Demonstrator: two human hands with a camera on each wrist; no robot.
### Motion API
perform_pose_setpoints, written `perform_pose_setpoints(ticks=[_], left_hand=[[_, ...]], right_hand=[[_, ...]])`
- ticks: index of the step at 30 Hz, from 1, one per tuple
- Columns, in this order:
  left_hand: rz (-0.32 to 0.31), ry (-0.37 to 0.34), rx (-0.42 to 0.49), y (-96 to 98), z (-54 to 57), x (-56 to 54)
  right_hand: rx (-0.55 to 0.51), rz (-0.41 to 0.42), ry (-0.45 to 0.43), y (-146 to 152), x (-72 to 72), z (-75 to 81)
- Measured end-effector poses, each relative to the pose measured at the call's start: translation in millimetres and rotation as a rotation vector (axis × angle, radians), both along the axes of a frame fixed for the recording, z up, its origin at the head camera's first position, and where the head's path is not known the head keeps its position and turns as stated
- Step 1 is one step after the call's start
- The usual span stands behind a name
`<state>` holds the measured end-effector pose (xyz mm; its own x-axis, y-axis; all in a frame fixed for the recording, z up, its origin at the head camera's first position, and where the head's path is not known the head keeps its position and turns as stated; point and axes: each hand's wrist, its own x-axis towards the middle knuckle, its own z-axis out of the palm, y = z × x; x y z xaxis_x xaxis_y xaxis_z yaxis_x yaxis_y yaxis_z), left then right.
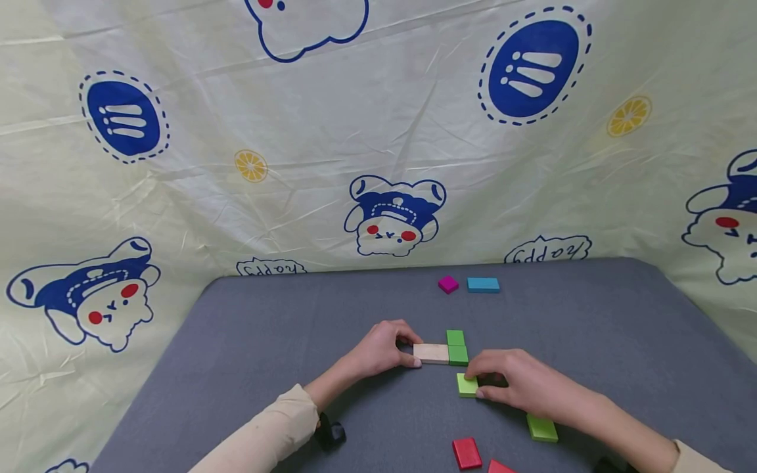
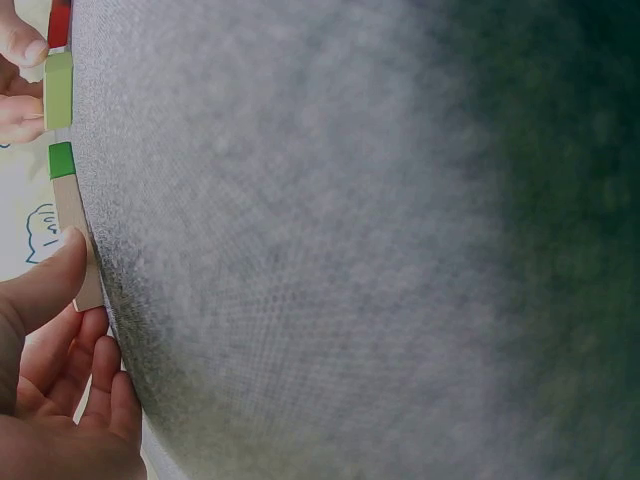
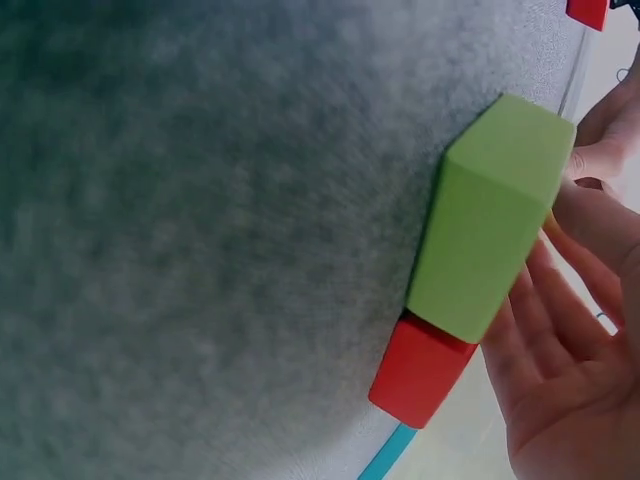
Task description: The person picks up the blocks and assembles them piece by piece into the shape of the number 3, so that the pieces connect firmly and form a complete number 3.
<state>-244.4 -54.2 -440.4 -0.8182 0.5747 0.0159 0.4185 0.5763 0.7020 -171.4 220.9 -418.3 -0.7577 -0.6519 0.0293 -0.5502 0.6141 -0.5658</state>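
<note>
In the head view my left hand [image 1: 384, 348] pinches the left end of a plain wooden block [image 1: 431, 354] between thumb and fingers. The block's right end meets a green block [image 1: 458, 355]. Directly behind that lies another green block [image 1: 455, 337]. Nearer me, my right hand [image 1: 520, 380] pinches a light green block [image 1: 466, 385] by its right side, a small gap short of the green one. In the left wrist view, the left thumb lies along the wooden block [image 2: 75, 215]. The right wrist view hides the pinched block.
A larger light green block [image 1: 542, 427] lies below the right forearm, with a red block [image 3: 424, 372] beyond it in the right wrist view. Red blocks [image 1: 467, 454] are at the near edge. Magenta [image 1: 448, 284] and blue [image 1: 483, 285] blocks lie far back on the grey table [image 1: 266, 315].
</note>
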Motion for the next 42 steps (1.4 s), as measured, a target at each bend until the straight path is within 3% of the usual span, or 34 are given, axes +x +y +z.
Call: perform_pose_setpoints(ticks=[12, 29, 42], left_hand=[[0.001, 0.001, -0.009, 0.9, -1.1, 1.6], [0.007, -0.013, 0.002, 1.1, -1.9, 1.5], [0.003, -0.001, 0.001, 0.0, -1.4, -1.0]], right_hand=[[-0.014, -0.059, 0.093, -5, -2.2, -4.7], [0.031, -0.09, 0.063, -10, -8.6, -3.2], [0.052, -0.104, 0.089, -11, -10.8, -2.2]])
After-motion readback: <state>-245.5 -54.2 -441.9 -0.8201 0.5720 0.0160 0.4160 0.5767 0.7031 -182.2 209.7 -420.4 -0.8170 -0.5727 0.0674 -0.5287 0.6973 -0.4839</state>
